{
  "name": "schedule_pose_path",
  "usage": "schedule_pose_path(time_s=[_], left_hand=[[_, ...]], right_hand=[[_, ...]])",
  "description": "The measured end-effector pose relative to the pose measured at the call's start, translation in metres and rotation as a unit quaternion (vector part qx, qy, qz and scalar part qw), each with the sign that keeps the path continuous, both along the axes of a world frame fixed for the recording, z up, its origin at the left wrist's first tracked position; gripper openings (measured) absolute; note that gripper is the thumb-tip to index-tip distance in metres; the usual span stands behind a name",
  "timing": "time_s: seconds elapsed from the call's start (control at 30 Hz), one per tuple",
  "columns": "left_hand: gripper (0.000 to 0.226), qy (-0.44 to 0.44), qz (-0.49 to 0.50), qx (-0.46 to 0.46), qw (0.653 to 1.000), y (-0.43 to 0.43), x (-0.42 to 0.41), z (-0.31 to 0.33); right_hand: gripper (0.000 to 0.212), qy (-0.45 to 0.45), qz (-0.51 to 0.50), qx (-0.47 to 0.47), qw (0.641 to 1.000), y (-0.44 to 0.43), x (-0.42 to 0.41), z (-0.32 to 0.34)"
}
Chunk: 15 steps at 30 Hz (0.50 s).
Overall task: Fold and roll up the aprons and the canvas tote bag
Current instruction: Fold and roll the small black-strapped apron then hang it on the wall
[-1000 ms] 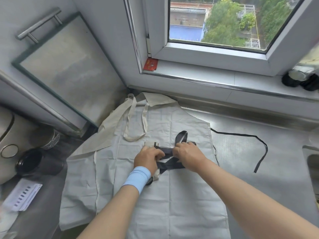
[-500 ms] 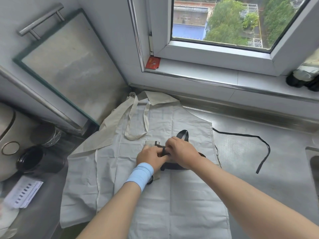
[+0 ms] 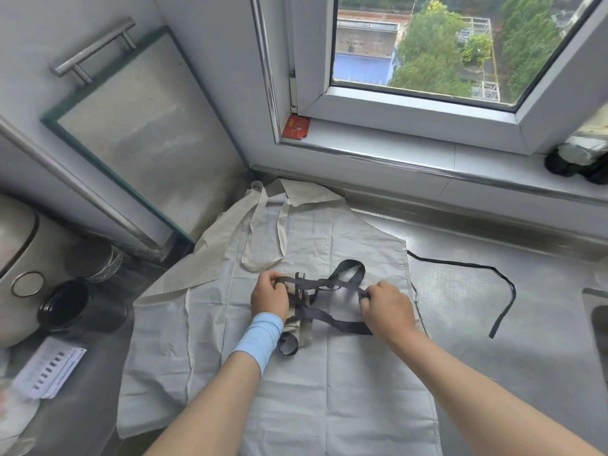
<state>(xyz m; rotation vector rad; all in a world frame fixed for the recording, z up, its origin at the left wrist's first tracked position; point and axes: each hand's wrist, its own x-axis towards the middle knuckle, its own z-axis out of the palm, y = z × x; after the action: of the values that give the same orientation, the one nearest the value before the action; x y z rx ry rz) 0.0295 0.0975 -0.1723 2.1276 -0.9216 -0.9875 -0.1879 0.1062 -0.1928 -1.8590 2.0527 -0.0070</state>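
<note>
Rolled beige cloth bundle (image 3: 301, 319): lies short and stubby on the flat apron in the middle of the counter, between my two hands, with its near end poking out past the left wrist.
Dark grey webbing strap (image 3: 332, 284): crosses over the bundle, rises in a loop just beyond it, and trails one flat tail toward the right hand.
Left hand (image 3: 269, 297): fingers curled, pinching the strap at the bundle's far end; a pale blue wristband (image 3: 260, 334) sits on the wrist.
Right hand (image 3: 388, 307): thumb and fingers pinch the strap to the right of the bundle, apart from it.
Pale grey flat apron (image 3: 329, 383): spread over the steel counter (image 3: 460, 307), with its thin black tie cord (image 3: 477, 268) snaking off to the right.
Beige canvas tote bag (image 3: 210, 255): partly under the apron's far left corner, with a handle loop lying on top of the apron.
Black open-mouthed jar (image 3: 65, 307): at the left; the inside is dark and I cannot tell what it holds.
Metal mesh-banded canister (image 3: 95, 261): just beyond the jar; its contents are hidden.
Steel sink (image 3: 597, 314): only its edge shows at the right.
Change since half a second ago: my hands were knuckle to knuckle over the bundle. The right one has drawn off to the right, pulling the strap out, so the loop is wider and the bundle is uncovered. The apron, tote and cord lie as before.
</note>
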Motion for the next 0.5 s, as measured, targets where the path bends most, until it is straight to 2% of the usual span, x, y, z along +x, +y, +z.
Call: schedule_pose_path(time_s=[0.1,0.17,0.27,0.4,0.5], left_hand=[[0.023,0.029,0.086,0.015,0.996,-0.003,0.004,-0.004],[0.020,0.026,0.110,0.047,0.992,-0.002,0.007,-0.007],[0.021,-0.020,0.054,0.104,0.993,0.003,0.016,-0.018],[0.025,-0.060,-0.040,0.137,0.988,0.009,0.018,-0.027],[0.032,-0.051,-0.084,0.137,0.986,0.011,0.014,-0.025]], right_hand=[[0.017,-0.036,0.042,0.017,0.998,0.008,0.018,0.016],[0.015,-0.086,0.062,0.074,0.992,0.010,0.033,0.025],[0.025,-0.195,0.045,0.151,0.968,0.006,0.056,0.025],[0.031,-0.348,-0.086,0.180,0.916,0.010,0.094,0.025],[0.044,-0.372,-0.120,0.184,0.902,0.015,0.105,0.014]])
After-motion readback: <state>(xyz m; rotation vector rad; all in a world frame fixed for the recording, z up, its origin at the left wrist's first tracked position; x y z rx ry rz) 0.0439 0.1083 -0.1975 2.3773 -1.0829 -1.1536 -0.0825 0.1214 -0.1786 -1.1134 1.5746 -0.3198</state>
